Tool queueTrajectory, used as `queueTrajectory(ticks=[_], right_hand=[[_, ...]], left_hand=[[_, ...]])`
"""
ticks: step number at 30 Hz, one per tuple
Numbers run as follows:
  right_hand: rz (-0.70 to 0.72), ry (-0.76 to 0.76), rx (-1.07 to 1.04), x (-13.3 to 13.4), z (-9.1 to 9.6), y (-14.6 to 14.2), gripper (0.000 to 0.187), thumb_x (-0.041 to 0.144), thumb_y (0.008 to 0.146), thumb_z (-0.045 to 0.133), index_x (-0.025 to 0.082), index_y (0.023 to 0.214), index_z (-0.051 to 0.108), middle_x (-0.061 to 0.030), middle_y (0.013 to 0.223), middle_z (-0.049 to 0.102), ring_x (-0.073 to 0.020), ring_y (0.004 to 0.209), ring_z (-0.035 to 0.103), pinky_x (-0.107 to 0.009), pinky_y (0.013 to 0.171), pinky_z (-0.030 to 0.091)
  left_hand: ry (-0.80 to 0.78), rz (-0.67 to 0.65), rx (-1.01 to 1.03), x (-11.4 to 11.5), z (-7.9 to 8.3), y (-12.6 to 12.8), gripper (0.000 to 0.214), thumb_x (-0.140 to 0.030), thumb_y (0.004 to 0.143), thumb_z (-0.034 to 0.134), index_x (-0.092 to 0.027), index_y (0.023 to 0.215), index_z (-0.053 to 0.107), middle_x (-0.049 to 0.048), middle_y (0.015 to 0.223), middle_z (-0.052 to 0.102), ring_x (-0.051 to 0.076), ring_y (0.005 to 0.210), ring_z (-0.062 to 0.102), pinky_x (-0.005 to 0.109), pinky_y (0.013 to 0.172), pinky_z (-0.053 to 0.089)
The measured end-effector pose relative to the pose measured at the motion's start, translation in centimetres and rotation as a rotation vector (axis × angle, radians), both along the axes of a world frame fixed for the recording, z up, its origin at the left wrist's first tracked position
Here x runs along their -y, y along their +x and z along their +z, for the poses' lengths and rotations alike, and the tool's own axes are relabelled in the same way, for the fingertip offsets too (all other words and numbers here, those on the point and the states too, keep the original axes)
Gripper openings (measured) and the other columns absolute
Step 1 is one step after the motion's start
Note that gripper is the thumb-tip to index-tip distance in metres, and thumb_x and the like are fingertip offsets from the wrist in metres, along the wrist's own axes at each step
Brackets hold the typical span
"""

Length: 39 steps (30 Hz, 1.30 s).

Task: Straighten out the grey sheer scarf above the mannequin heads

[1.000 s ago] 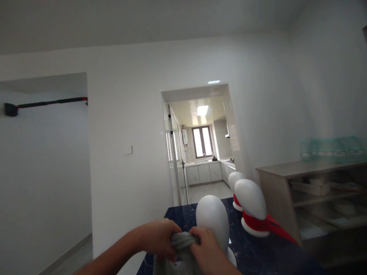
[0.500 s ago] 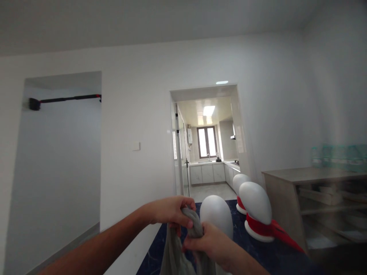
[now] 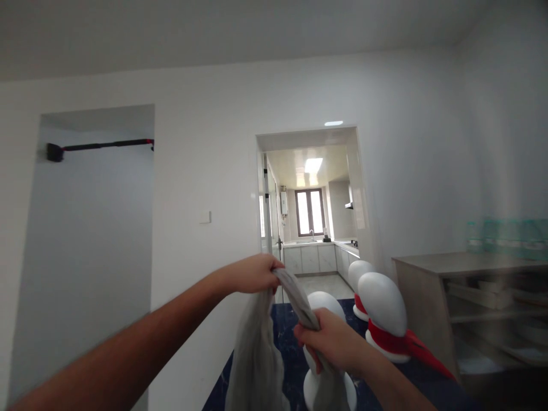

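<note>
While left hand (image 3: 252, 274) grips grey cloth (image 3: 257, 354), right hand (image 3: 329, 342) clamps same cloth.

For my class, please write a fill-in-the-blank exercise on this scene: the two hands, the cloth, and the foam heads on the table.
1. The left hand and the right hand both grip a ______ cloth.
2. The nearest foam head is bare, while the one behind it wears a ______ scarf.
3. The heads stand on a dark ______ table.
4. The left hand is held ______ than the right.

Missing words: grey; red; blue; higher
</note>
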State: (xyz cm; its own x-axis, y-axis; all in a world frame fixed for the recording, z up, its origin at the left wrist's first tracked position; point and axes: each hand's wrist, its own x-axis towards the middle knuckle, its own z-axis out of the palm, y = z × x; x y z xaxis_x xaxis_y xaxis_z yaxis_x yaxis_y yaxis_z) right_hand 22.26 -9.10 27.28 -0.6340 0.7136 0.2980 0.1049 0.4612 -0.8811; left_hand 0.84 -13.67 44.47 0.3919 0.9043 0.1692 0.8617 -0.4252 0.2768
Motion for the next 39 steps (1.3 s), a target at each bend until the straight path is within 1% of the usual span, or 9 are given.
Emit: queueTrajectory(ticks=[5,10,12,16,21,24,32,36,39], right_hand=[[-0.006,-0.094,-0.226,0.2,2.0,0.1,0.040,0.057,0.097,0.066,0.023,0.078,0.060,0.0092,0.050,0.055,-0.0105,0.039,0.052,-0.024,0.044,0.050],[0.022,-0.127,-0.323,-0.2,2.5,0.5,0.041,0.061,0.097,0.067,0.024,0.081,0.060,0.0122,0.047,0.049,-0.0071,0.035,0.033,-0.023,0.041,0.049],[0.031,-0.130,-0.305,-0.5,2.4,0.9,0.040,0.060,0.099,0.065,0.024,0.083,0.060,0.0122,0.048,0.049,-0.0072,0.035,0.031,-0.021,0.037,0.045],[0.075,-0.140,-0.198,-1.3,2.3,2.0,0.040,0.060,0.098,0.065,0.023,0.083,0.063,0.0109,0.050,0.051,-0.0080,0.037,0.036,-0.022,0.038,0.044],[0.061,-0.044,-0.215,-0.5,2.3,1.2,0.036,0.053,0.089,0.082,0.018,0.097,0.079,-0.0062,0.093,0.081,-0.0233,0.087,0.076,-0.040,0.087,0.059],[0.146,-0.062,-0.299,0.8,2.4,-0.9,0.040,0.045,0.080,0.092,0.023,0.112,0.081,-0.0064,0.117,0.081,-0.0283,0.116,0.071,-0.044,0.108,0.050],[0.353,-0.047,-0.276,2.0,1.6,-5.5,0.028,0.040,0.082,0.084,0.021,0.068,0.070,-0.0046,0.098,0.081,-0.0271,0.103,0.074,-0.037,0.088,0.054],[0.408,-0.311,-0.323,-0.2,0.9,-2.9,0.037,0.043,0.073,0.087,0.023,0.067,0.056,0.0052,0.056,0.058,-0.0242,0.064,0.073,-0.032,0.060,0.055],[0.419,-0.296,-0.389,-1.7,2.7,1.4,0.035,0.044,0.077,0.086,0.023,0.076,0.058,0.0109,0.048,0.051,-0.0142,0.044,0.058,-0.038,0.066,0.062]], left_hand=[[0.100,0.041,0.267,-1.7,0.2,0.2,0.020,-0.028,0.079,0.059,-0.022,0.085,0.077,0.0017,0.088,0.078,0.023,0.091,0.069,0.035,0.082,0.046],[-0.237,-0.021,0.770,-1.5,-1.0,-0.4,0.014,-0.039,0.087,0.060,-0.025,0.084,0.056,-0.0119,0.060,0.042,0.010,0.050,0.039,0.031,0.064,0.045],[-0.099,-0.026,0.568,-1.0,-0.1,-0.6,0.012,-0.035,0.085,0.063,-0.025,0.082,0.057,-0.0117,0.060,0.039,0.009,0.050,0.034,0.029,0.057,0.036],[0.339,-0.042,0.072,0.0,3.0,-0.4,0.008,-0.030,0.083,0.065,-0.023,0.079,0.068,-0.0023,0.077,0.068,0.018,0.078,0.063,0.032,0.071,0.042],[0.287,-0.100,0.000,0.6,4.7,1.3,0.017,-0.036,0.091,0.061,-0.023,0.089,0.073,-0.0002,0.087,0.075,0.021,0.088,0.069,0.033,0.078,0.047],[0.343,-0.130,-0.041,0.9,4.5,3.1,0.018,-0.035,0.091,0.062,-0.023,0.095,0.075,0.0022,0.094,0.079,0.022,0.091,0.071,0.034,0.079,0.048],[0.704,-0.111,-0.184,0.7,7.0,5.2,0.025,-0.025,0.097,0.059,-0.025,0.118,0.071,0.0070,0.101,0.081,0.023,0.090,0.072,0.033,0.075,0.047],[0.891,0.113,-0.474,1.0,10.0,2.6,0.035,-0.025,0.102,0.049,-0.028,0.133,0.065,0.0090,0.117,0.082,0.027,0.099,0.073,0.036,0.079,0.048],[0.934,0.279,-0.620,1.3,11.7,-0.3,0.039,-0.022,0.100,0.046,-0.031,0.134,0.063,0.0043,0.125,0.082,0.026,0.102,0.075,0.033,0.078,0.046]])
